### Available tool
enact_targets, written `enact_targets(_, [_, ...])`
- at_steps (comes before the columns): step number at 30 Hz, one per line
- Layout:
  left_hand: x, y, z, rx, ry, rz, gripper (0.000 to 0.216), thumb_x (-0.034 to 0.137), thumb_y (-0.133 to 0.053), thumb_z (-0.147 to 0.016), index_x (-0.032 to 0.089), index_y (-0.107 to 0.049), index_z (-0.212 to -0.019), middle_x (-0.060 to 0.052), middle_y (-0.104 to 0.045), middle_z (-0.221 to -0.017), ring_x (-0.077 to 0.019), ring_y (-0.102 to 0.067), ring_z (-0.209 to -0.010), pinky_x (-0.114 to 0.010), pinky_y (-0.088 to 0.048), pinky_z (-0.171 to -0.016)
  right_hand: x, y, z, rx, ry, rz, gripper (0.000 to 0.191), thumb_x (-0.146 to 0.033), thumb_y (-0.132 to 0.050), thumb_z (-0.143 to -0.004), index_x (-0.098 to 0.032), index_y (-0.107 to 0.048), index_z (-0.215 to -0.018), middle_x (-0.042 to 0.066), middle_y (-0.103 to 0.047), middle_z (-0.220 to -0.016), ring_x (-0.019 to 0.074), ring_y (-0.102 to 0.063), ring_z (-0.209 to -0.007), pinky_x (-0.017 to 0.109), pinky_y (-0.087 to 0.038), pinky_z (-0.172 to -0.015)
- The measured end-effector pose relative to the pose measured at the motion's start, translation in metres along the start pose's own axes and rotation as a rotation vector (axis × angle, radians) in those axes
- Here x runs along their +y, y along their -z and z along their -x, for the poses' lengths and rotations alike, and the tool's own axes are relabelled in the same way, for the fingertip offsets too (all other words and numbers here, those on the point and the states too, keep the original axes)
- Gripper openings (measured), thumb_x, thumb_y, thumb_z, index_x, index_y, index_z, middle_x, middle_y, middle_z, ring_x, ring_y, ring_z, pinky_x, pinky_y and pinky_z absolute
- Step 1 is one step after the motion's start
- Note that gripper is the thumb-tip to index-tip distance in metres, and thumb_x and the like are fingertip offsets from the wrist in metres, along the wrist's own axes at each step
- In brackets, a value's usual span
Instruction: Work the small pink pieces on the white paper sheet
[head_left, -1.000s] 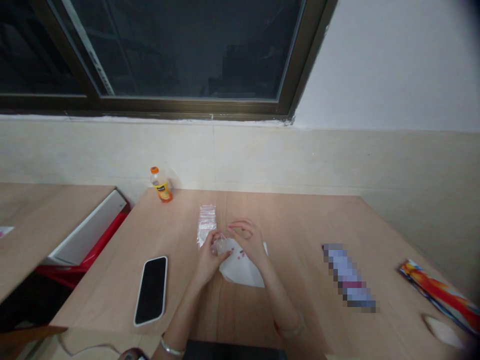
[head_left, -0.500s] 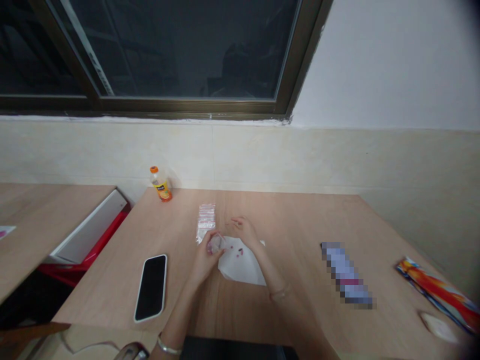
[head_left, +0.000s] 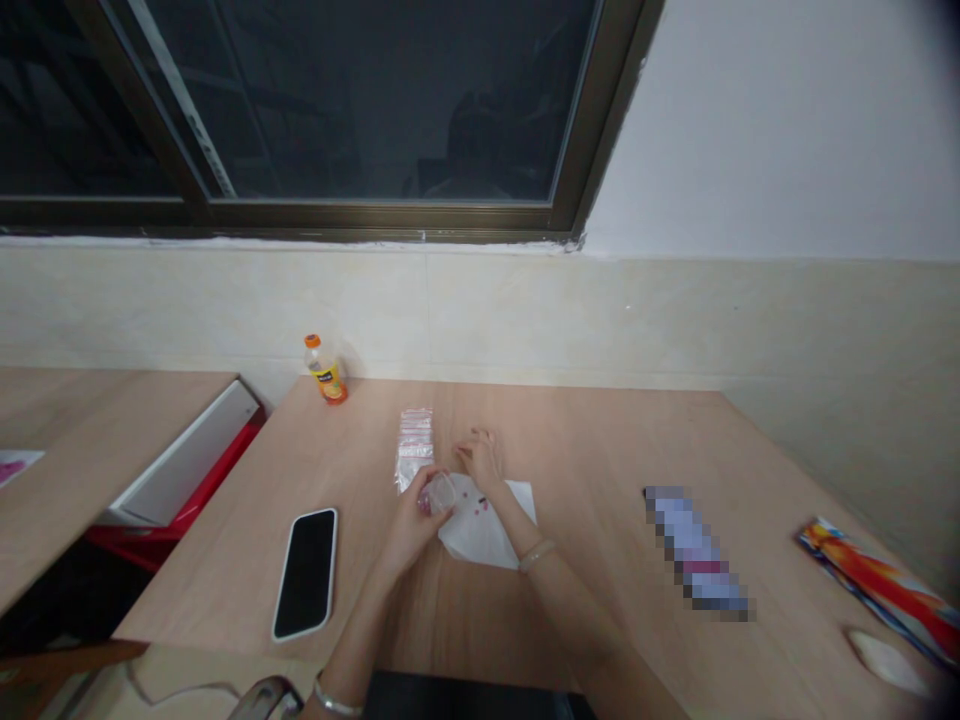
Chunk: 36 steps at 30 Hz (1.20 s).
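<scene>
My left hand is closed around a small clear plastic cup tilted toward the right, with pinkish bits showing inside it. Under and beside the cup lies a white sheet of paper, on which several tiny dark red and pink pieces are scattered. Just above the sheet's far edge is my right hand; its thumb and forefinger come together in a pinch while the other fingers are raised. Whatever sits between those fingertips is too small to make out. A strip of clear zip bags lies beyond my left hand.
A phone lies at the left, and an orange-capped drink bottle stands near the wall. On the right are a blurred-out oblong item, a red-orange packet and a whitish object. A second table stands left.
The cup in my left hand has turned so its round opening shows more. My right hand has turned, its fingers now raised, and its forearm has shifted left over the paper.
</scene>
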<state>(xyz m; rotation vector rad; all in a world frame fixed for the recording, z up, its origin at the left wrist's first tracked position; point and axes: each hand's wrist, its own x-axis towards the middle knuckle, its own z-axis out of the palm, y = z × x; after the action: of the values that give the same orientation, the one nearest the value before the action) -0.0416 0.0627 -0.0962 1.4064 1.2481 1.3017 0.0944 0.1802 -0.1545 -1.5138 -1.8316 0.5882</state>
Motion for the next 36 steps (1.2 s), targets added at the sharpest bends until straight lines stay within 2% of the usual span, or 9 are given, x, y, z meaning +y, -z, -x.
enact_targets(5, [-0.005,0.001,0.001,0.027,0.015,0.01,0.043,0.014,-0.069,-0.062,0.02,-0.053,-0.102,-0.003,-0.062,-0.101,-0.0199,-0.06,-0.097,-0.031,-0.048,-0.083,-0.006,0.007,0.01,0.167,-0.065,-0.108,0.01,-0.022,-0.062,-0.076,-0.019,-0.071,-0.075,0.011,-0.059,-0.105,0.0244,-0.051,-0.103,0.039,-0.039,-0.092])
enact_targets(11, [-0.021,-0.004,0.001,0.006,0.1,0.082,0.049,0.018,-0.072,-0.061,0.02,-0.049,-0.104,-0.005,-0.064,-0.103,-0.0208,-0.061,-0.099,-0.031,-0.05,-0.081,-0.041,0.045,0.058,0.31,-0.061,-0.286,0.018,-0.034,-0.059,-0.08,-0.02,-0.069,-0.084,0.01,-0.059,-0.106,0.0234,-0.055,-0.102,0.035,-0.046,-0.079])
enact_targets(14, [-0.023,-0.008,0.002,-0.009,0.07,0.076,0.048,0.018,-0.073,-0.061,0.02,-0.05,-0.104,-0.005,-0.064,-0.104,-0.0207,-0.061,-0.099,-0.033,-0.049,-0.084,-0.062,0.065,0.082,0.259,0.06,-0.387,0.016,-0.034,-0.061,-0.08,-0.025,-0.071,-0.087,0.008,-0.06,-0.11,0.0223,-0.054,-0.107,0.039,-0.043,-0.091])
enact_targets(19, [-0.018,-0.012,0.005,-0.007,-0.013,0.066,0.046,0.017,-0.072,-0.062,0.019,-0.051,-0.103,-0.006,-0.063,-0.107,-0.021,-0.059,-0.104,-0.035,-0.045,-0.092,-0.071,0.08,0.095,-0.007,0.167,-0.315,0.02,-0.031,-0.067,-0.077,-0.033,-0.072,-0.096,0.005,-0.059,-0.12,0.0237,-0.05,-0.114,0.043,-0.038,-0.099])
enact_targets(21, [-0.015,-0.011,0.005,-0.007,-0.008,0.067,0.046,0.017,-0.072,-0.062,0.02,-0.051,-0.103,-0.005,-0.063,-0.105,-0.0207,-0.06,-0.102,-0.035,-0.045,-0.091,-0.065,0.078,0.093,-0.024,0.158,-0.315,0.022,-0.031,-0.064,-0.079,-0.033,-0.07,-0.101,0.005,-0.058,-0.123,0.0233,-0.05,-0.115,0.043,-0.039,-0.1])
enact_targets(24, [-0.013,-0.007,0.006,0.004,0.007,0.065,0.046,0.016,-0.072,-0.062,0.02,-0.051,-0.103,-0.004,-0.063,-0.102,-0.0199,-0.06,-0.1,-0.033,-0.046,-0.089,-0.049,0.065,0.086,0.053,0.11,-0.328,0.024,-0.03,-0.056,-0.085,-0.028,-0.069,-0.104,0.007,-0.062,-0.117,0.0216,-0.054,-0.112,0.039,-0.042,-0.097])
enact_targets(29, [-0.015,0.001,0.007,0.008,0.012,0.081,0.047,0.016,-0.072,-0.062,0.021,-0.048,-0.103,-0.003,-0.062,-0.102,-0.0195,-0.06,-0.097,-0.031,-0.047,-0.083,-0.018,0.031,0.081,0.032,0.0,0.008,0.023,-0.02,-0.06,-0.079,-0.022,-0.072,-0.099,0.012,-0.065,-0.108,0.0255,-0.059,-0.103,0.04,-0.045,-0.091])
enact_targets(33, [-0.014,0.004,0.009,0.031,0.006,0.072,0.046,0.016,-0.071,-0.062,0.021,-0.048,-0.101,-0.003,-0.061,-0.102,-0.0197,-0.059,-0.097,-0.031,-0.046,-0.084,-0.004,0.01,0.087,0.008,-0.043,0.096,0.02,-0.02,-0.061,-0.078,-0.019,-0.074,-0.094,0.016,-0.062,-0.118,0.0306,-0.054,-0.112,0.045,-0.041,-0.095])
enact_targets(36, [-0.012,0.004,0.011,0.027,0.029,0.082,0.047,0.016,-0.072,-0.061,0.021,-0.048,-0.101,-0.003,-0.061,-0.102,-0.02,-0.059,-0.098,-0.032,-0.046,-0.085,0.0,0.003,0.091,-0.02,-0.063,0.181,0.021,-0.022,-0.059,-0.08,-0.021,-0.073,-0.095,0.013,-0.057,-0.127,0.029,-0.048,-0.12,0.044,-0.037,-0.098])
